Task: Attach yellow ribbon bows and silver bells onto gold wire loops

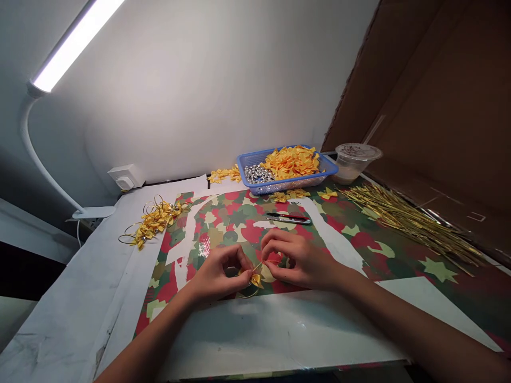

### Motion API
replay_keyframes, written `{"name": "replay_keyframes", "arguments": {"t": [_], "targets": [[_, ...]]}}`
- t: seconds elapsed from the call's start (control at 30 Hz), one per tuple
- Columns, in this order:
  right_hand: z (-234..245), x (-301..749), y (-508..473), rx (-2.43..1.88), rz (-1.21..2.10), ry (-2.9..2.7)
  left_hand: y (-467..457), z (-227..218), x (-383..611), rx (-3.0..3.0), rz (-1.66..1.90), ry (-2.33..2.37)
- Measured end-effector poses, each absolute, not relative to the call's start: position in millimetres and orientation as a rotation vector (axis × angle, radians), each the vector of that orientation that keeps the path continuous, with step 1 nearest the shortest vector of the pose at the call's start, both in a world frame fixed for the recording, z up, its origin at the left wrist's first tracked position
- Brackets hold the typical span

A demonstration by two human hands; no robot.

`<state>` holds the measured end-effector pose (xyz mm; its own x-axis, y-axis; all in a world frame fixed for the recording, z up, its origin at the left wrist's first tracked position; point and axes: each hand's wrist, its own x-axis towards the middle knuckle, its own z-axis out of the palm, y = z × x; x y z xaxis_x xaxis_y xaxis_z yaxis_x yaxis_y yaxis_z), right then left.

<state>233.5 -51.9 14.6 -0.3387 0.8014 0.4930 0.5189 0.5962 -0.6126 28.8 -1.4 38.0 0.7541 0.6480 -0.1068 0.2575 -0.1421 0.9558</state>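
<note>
My left hand [219, 272] pinches a small yellow ribbon bow [256, 280] between thumb and forefinger, low over the patterned sheet. A thin gold wire [257, 266] runs up from the bow to my right hand [299, 260], whose thumb and fingertips are closed on its end. Part of the wire curves in a loop below the left fingers. My left fingertips partly hide the bow's middle. Beyond the hands lie a red-and-black pen-like tool [289, 216] and a slim silver tool [293, 221].
A blue basket [275, 186] holds yellow bows and silver beads. Bows with wire loops [155, 219] are heaped at left. Gold wires [411, 223] lie in a bundle at right, near a lidded plastic cup [351, 162] with a straw. A lamp [75, 48] lights the table from the left.
</note>
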Motion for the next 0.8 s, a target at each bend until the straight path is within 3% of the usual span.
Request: {"name": "replay_keyframes", "arguments": {"t": [0.6,0.8], "targets": [[20.3,234.3,-51.7,-1.101,0.222,-1.953,1.8,38.1,32.2,1.618,0.461,0.580],[15.1,268.7,-33.6,-1.590,0.093,-1.766,5.4,38.3,32.2,1.719,0.507,0.697]]}}
